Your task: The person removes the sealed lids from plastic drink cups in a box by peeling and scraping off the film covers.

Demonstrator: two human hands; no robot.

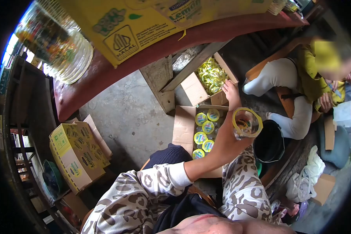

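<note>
A clear plastic cup (247, 123) with a yellow rim is upright, with small brown and green items inside. My left hand (232, 143) wraps round its side, below the rim. Farther forward, my right hand (230, 90) reaches over the edge of an open cardboard box (194, 88), its fingers slightly apart at the yellow-green wrapped pieces (212, 76). The cup hides part of my right forearm. Between that box and my lap, another open carton (184, 126) contains several lidded cups (208, 127) with yellow-edged lids.
A red-edged table (117, 74) bears a yellow printed carton (152, 27) and a clear jar (66, 58). Another carton (80, 152) stands on the floor at left. At right are a black bucket (270, 141), a seated person (300, 78) and plastic bags (306, 179).
</note>
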